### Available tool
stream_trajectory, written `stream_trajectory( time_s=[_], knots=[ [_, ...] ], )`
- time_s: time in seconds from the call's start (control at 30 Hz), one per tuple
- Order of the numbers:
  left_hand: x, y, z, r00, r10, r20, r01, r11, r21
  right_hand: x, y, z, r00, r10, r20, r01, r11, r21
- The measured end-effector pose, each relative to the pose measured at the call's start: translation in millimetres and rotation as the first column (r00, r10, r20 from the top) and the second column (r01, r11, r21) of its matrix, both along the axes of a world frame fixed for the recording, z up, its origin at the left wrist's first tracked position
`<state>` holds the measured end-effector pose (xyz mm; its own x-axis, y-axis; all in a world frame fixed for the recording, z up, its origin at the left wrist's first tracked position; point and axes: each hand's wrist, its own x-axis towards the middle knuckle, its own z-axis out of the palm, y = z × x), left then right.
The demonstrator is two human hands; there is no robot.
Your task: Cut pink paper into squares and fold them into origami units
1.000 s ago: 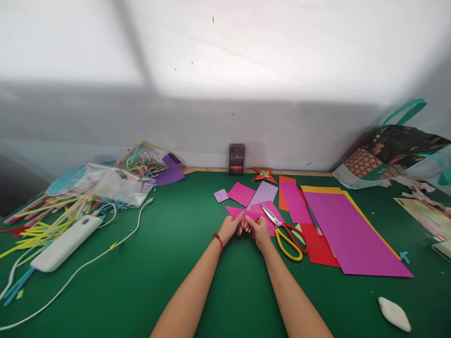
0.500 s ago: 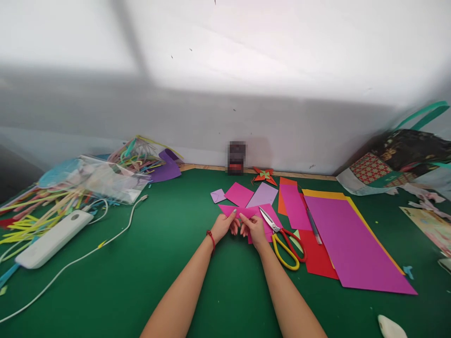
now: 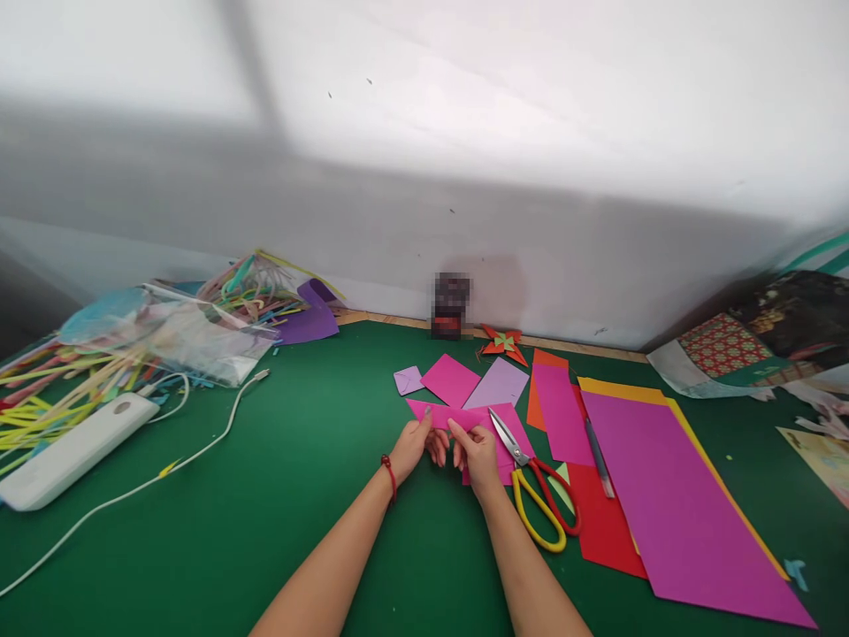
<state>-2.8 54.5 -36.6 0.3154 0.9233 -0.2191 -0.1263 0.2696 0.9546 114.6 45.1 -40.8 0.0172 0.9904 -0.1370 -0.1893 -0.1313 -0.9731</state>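
Note:
A folded piece of pink paper (image 3: pixel 439 415) is held up between my two hands over the green table. My left hand (image 3: pixel 417 442) pinches its left part, thumb on top and fingers curled beneath. The thumb of my right hand (image 3: pixel 476 449) presses on it near the middle, its fingers bent underneath. Just right of my right hand lie scissors (image 3: pixel 521 460) with one yellow and one red handle, blades on more pink paper (image 3: pixel 518 425). Beyond my hands rest a pink square (image 3: pixel 449 380), a lilac sheet (image 3: pixel 500 382) and a small lilac folded envelope shape (image 3: pixel 408 380).
To the right lie purple paper (image 3: pixel 690 495), red paper (image 3: pixel 603 531) and a pen (image 3: pixel 599 458). An orange-green paper star (image 3: pixel 504 343) is near the wall. A white power bank (image 3: pixel 80 451) with its cable, and colourful strips (image 3: pixel 46 425), occupy the left.
The view has shifted slightly, so the table items sit a little lower. My left thumb has slid a little left along the pink paper; both hands still hold it.

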Motion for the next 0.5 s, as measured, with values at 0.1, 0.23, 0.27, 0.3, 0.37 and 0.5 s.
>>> stream_trajectory(
  time_s=[0.1, 0.23, 0.27, 0.3, 0.37, 0.5],
  knots=[
    [0.7, -0.8, 1.7, 1.000, 0.002, -0.019, -0.002, 1.000, 0.007, -0.5, 1.1, 0.3, 1.000, 0.009, -0.014, -0.009, 1.000, 0.002],
    [2.1, 0.1, 3.4, 0.997, 0.027, -0.066, -0.027, 1.000, 0.004, -4.5, 1.3, 1.5, 1.000, -0.017, -0.017, 0.017, 1.000, 0.020],
    [2.5, 0.2, 3.9, 0.997, 0.032, -0.067, -0.031, 0.999, 0.008, -5.6, 1.1, 1.9, 1.000, -0.019, -0.016, 0.019, 0.999, 0.026],
    [3.0, 0.2, 4.4, 0.997, 0.036, -0.065, -0.035, 0.999, 0.013, -6.3, 0.9, 2.3, 1.000, -0.015, -0.014, 0.015, 0.999, 0.032],
    [3.9, -0.5, 5.3, 0.998, 0.035, -0.051, -0.034, 0.999, 0.023, -6.2, 1.0, 2.8, 1.000, 0.010, -0.019, -0.010, 0.999, 0.036],
    [4.8, -2.8, 5.4, 1.000, 0.016, -0.026, -0.015, 1.000, 0.024, -1.7, 2.7, 3.0, 0.997, 0.001, -0.080, -0.001, 1.000, 0.001]
  ],
)
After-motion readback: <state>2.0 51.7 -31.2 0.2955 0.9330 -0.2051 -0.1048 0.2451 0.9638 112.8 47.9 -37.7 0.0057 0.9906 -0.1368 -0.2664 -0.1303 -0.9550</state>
